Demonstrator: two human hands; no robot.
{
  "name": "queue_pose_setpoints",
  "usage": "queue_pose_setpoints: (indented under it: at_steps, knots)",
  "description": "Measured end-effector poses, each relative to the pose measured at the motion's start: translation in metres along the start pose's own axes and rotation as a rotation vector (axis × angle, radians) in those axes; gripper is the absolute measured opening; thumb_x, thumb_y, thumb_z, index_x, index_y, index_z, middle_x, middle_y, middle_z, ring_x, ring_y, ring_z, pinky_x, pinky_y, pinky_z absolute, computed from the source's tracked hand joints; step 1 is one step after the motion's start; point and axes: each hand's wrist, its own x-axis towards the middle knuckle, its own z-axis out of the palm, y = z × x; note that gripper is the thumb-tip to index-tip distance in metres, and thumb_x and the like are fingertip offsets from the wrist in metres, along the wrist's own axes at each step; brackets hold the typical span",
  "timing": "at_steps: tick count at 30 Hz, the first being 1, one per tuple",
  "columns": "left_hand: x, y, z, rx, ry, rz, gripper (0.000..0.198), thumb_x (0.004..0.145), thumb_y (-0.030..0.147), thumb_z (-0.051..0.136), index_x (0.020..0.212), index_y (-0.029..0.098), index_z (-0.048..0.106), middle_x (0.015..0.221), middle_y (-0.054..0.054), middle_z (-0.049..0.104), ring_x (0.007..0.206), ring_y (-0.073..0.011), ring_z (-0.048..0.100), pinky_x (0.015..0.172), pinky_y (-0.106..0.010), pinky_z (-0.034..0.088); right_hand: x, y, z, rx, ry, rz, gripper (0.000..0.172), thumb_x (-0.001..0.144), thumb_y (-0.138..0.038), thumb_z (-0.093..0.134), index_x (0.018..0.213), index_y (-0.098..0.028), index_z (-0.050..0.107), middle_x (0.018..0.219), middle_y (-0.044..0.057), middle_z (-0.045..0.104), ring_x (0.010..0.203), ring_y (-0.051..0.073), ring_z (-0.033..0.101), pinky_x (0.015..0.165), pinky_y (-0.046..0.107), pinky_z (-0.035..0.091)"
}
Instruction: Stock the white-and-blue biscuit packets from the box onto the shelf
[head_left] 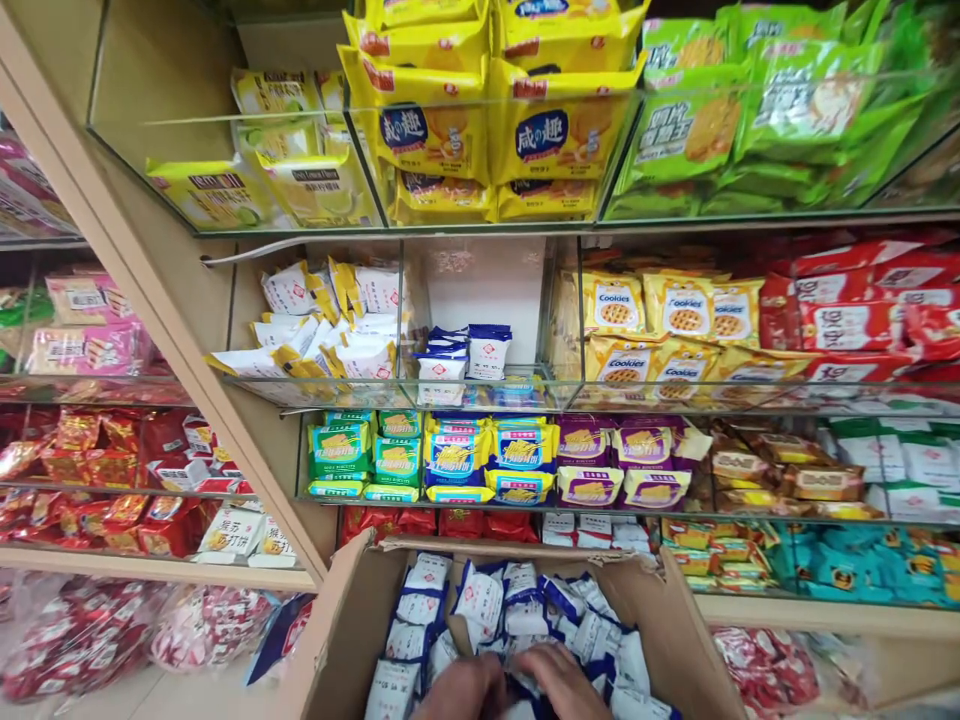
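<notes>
Both of my hands are down in an open cardboard box [341,625] at the bottom centre, among several small blue-and-white snack packets [480,600]. My left hand [461,690] and my right hand [562,680] lie side by side with knuckles up and fingers curled into the packets. The fingertips are hidden, so what they grip does not show. Straight above, on the glass shelf, a few of the same blue-and-white packets [465,355] stand in a partly filled compartment.
Glass shelves hold yellow cracker bags [487,130], green bags [750,110], white-and-yellow packets [330,325], cookie bags [660,325] and red packs [855,310]. A beige slanted shelf post [150,290] divides off the left unit. Wrapped bundles [97,630] lie on the floor at left.
</notes>
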Motion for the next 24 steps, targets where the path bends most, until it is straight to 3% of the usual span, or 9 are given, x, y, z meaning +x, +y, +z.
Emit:
queue_pose_setpoints:
  at_steps: [3,6,9,12,15,18,21,24]
  knots:
    - [-0.001,0.029,-0.022,-0.035,-0.017,0.039,0.018,0.060,0.005,0.049,0.068,0.020,0.050,0.058,0.007,0.047,0.057,-0.0095,0.043,0.053,-0.019,0.031,-0.002,-0.023,-0.020,0.170,0.114,0.057,0.047,0.068,-0.045,0.059,0.107,-0.020,0.054,0.106,0.009,0.059,0.099,0.023,0.051,0.087,0.034,0.040]
    - [0.001,0.057,-0.034,-0.272,-0.006,0.091,0.016,0.068,0.013,0.051,0.083,0.018,0.047,0.066,0.005,0.049,0.062,-0.0093,0.046,0.057,-0.020,0.035,0.007,-0.046,-0.039,0.358,0.187,0.164,0.035,0.079,-0.047,0.044,0.091,-0.017,0.056,0.082,0.005,0.061,0.079,0.018,0.055,0.071,0.029,0.044]
    - [0.005,0.068,-0.031,-0.474,0.143,0.119,0.028,0.076,0.031,0.051,0.101,0.019,0.044,0.080,0.001,0.056,0.072,-0.0113,0.051,0.063,-0.022,0.041,0.021,-0.059,-0.046,0.605,0.261,0.240,0.035,0.080,-0.050,0.038,0.082,-0.017,0.052,0.067,0.000,0.054,0.062,0.015,0.052,0.055,0.025,0.043]
    - [0.007,0.067,-0.021,-0.514,0.243,0.081,0.033,0.071,0.040,0.057,0.095,0.018,0.051,0.074,0.002,0.058,0.066,-0.0115,0.052,0.061,-0.022,0.043,0.031,-0.062,-0.043,0.765,0.312,0.274,0.036,0.079,-0.052,0.039,0.077,-0.017,0.051,0.062,-0.002,0.049,0.056,0.012,0.047,0.048,0.023,0.038]
    - [0.007,0.065,-0.012,-0.523,0.292,0.063,0.032,0.066,0.040,0.062,0.086,0.016,0.057,0.064,0.003,0.058,0.060,-0.0106,0.051,0.058,-0.021,0.042,0.036,-0.062,-0.041,0.716,0.451,0.248,0.035,0.078,-0.050,0.043,0.068,-0.017,0.049,0.058,-0.004,0.043,0.054,0.010,0.040,0.047,0.021,0.033]
    - [0.010,0.065,-0.003,-0.570,0.375,0.069,0.029,0.074,0.044,0.052,0.084,0.017,0.058,0.067,0.002,0.058,0.065,-0.0122,0.051,0.061,-0.022,0.042,0.038,-0.061,-0.039,0.635,0.560,0.233,0.033,0.079,-0.048,0.044,0.065,-0.017,0.048,0.057,-0.004,0.041,0.054,0.009,0.037,0.047,0.021,0.031]
    - [0.014,0.063,0.002,-0.387,0.529,0.035,0.032,0.081,0.046,0.039,0.074,0.018,0.054,0.059,0.003,0.051,0.057,-0.0117,0.047,0.054,-0.022,0.037,0.037,-0.061,-0.036,0.471,0.648,0.234,0.035,0.081,-0.047,0.040,0.062,-0.018,0.046,0.055,-0.003,0.042,0.054,0.010,0.038,0.050,0.022,0.032]
    - [0.015,0.057,0.002,-0.169,0.573,0.024,0.033,0.082,0.046,0.035,0.076,0.020,0.053,0.056,0.003,0.051,0.052,-0.0126,0.046,0.050,-0.022,0.034,0.034,-0.061,-0.031,0.339,0.681,0.219,0.036,0.083,-0.046,0.036,0.061,-0.019,0.044,0.056,-0.002,0.045,0.056,0.012,0.043,0.053,0.023,0.035]
